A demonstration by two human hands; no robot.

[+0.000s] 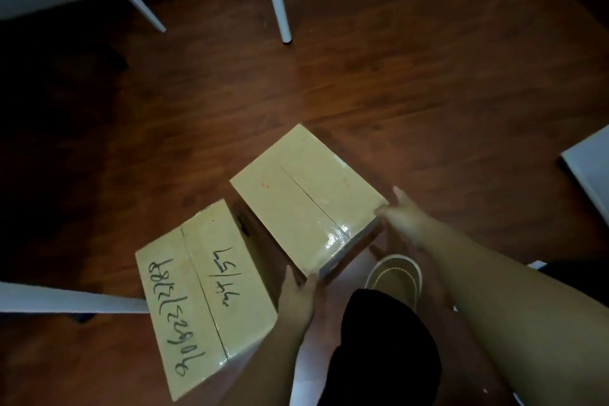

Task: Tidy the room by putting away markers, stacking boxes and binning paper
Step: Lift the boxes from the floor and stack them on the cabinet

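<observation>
- Boxes: a written-on box (204,293) sits on the wooden floor (395,92), left of a plain taped box (306,194).
- Left hand (298,298), arm extended, grips the plain box's near corner.
- Right hand (400,216), fingers spread, clasps its right corner.

**Handwriting on the left box, nothing on the other**

Only one thing is carrying any writing here: the left cardboard box (204,300), and it's showing black marker scrawl on its taped top, upside down from this angle. One flap is showing something like "94/57", the other a long number string that I'm reading roughly as "0906228 3127188", though a few digits are looking iffy. The second cardboard box (306,194) is showing only faint red specks, nothing readable.
</observation>
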